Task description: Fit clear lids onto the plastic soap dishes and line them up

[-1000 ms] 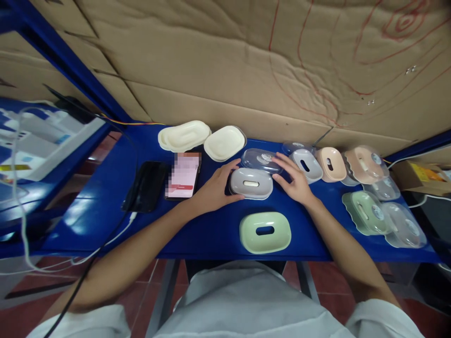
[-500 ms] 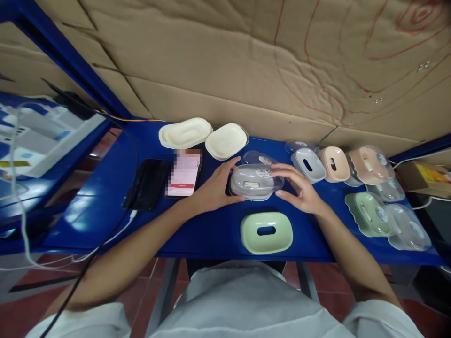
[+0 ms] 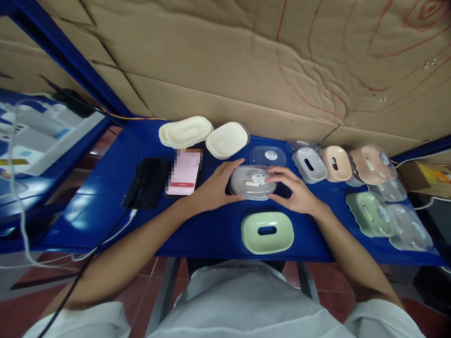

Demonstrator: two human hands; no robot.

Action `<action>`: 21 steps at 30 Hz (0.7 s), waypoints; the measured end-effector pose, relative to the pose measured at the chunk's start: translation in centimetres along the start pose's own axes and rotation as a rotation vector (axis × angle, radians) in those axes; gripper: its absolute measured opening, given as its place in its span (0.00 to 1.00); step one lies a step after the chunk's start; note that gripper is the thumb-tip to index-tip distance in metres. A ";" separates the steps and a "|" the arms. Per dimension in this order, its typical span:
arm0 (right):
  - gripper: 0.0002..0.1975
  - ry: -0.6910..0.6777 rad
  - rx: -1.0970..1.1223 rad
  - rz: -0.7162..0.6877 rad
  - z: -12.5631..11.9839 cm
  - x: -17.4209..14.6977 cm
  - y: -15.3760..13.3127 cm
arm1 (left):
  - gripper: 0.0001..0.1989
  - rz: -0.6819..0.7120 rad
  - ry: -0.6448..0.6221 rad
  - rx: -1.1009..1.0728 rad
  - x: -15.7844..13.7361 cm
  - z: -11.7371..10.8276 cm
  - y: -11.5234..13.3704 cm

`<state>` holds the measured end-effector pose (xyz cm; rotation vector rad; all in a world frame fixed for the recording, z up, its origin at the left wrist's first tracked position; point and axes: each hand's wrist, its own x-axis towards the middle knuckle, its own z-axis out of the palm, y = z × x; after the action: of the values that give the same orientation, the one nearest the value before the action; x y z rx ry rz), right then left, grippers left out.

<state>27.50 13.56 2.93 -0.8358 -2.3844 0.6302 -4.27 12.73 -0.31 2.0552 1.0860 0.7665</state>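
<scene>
In front of me on the blue table is a grey soap dish (image 3: pixel 243 193) with a clear domed lid (image 3: pixel 243 174) sitting over it. The lid bears a round white sticker, and a small pale bar shows through it. My left hand (image 3: pixel 219 187) curves around the dish's left end, thumb low and fingers behind. At the right end, my right hand (image 3: pixel 294 190) grips the lid between fingertips on top and thumb at the lower edge. Nearer to me lies a light green slotted tray (image 3: pixel 267 233). Just behind the covered dish lies another clear lid (image 3: pixel 268 156).
Cream dish parts (image 3: pixel 227 140) lie at the back. Left of my hands are a lit phone (image 3: pixel 183 172) and a black phone (image 3: pixel 151 183) with a white cable. Grey (image 3: pixel 310 165) and peach (image 3: pixel 334 163) slotted trays and several lidded dishes stand right. Cardboard (image 3: pixel 211 70) walls the back.
The clear lid has shifted left and now sits squarely over the grey dish. My right hand has moved left with it. More of the lid behind is visible.
</scene>
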 end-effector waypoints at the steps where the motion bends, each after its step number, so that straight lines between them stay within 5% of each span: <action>1: 0.21 -0.011 -0.006 -0.007 0.0 0.0 0.0 | 0.52 -0.004 -0.015 0.014 0.0 -0.2 0.1; 8: 0.31 -0.071 -0.146 0.001 0.2 -0.4 0.6 | 0.49 0.065 -0.089 0.159 -0.2 -0.5 -0.4; 21: 0.29 -0.146 -0.402 -0.059 0.5 -0.4 0.3 | 0.46 0.153 -0.020 0.283 -0.2 -0.4 -0.9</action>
<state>27.65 13.39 2.24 -0.9020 -2.7061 0.1921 -5.08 13.05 -0.84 2.4018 1.0857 0.6969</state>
